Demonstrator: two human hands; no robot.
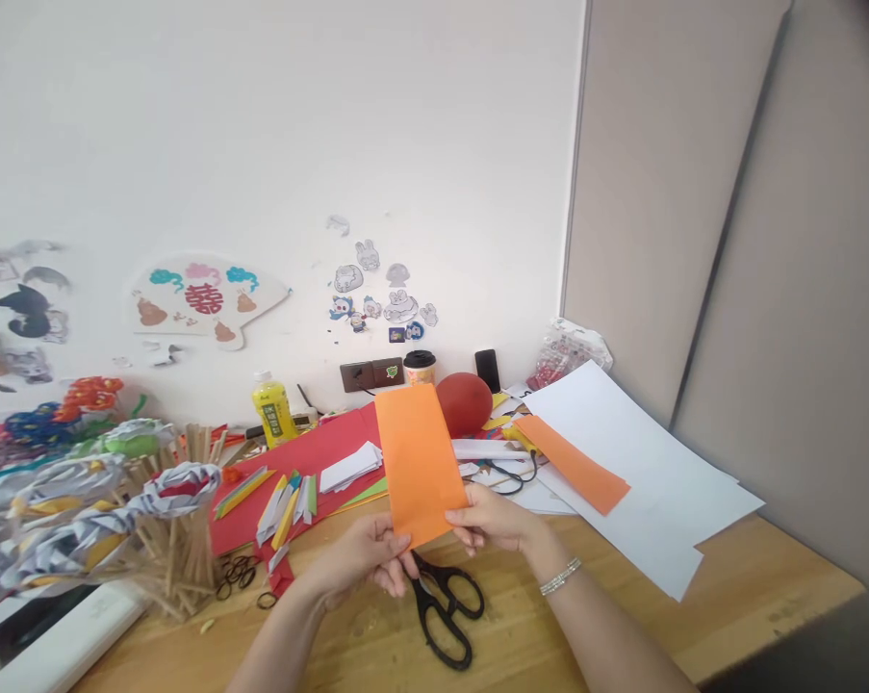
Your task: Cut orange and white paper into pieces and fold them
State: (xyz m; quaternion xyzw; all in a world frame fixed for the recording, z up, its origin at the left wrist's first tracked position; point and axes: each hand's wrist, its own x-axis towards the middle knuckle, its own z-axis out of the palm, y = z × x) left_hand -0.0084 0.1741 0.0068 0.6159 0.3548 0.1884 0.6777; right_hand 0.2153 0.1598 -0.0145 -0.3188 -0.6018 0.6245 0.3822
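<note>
Between my two hands is a folded rectangle of orange paper [421, 462], raised above the wooden table. My left hand [376, 553] pinches its lower left corner between thumb and fingers. The lower right edge is gripped by my right hand [492, 520], which has a bracelet at the wrist. Black-handled scissors [445, 611] lie just under the paper, their blades hidden by it and my left hand. Right of the paper, a narrow orange paper strip [576, 464] rests on large white sheets [643, 462].
Red paper [319, 438] with folded paper strips [288, 510] lies on the left, near a yellow bottle [273, 412]. A red balloon [465, 403] and a lidded cup [420, 366] stand behind. Wooden sticks [170, 549] with wrapped paper fill the left side. A wall closes the back.
</note>
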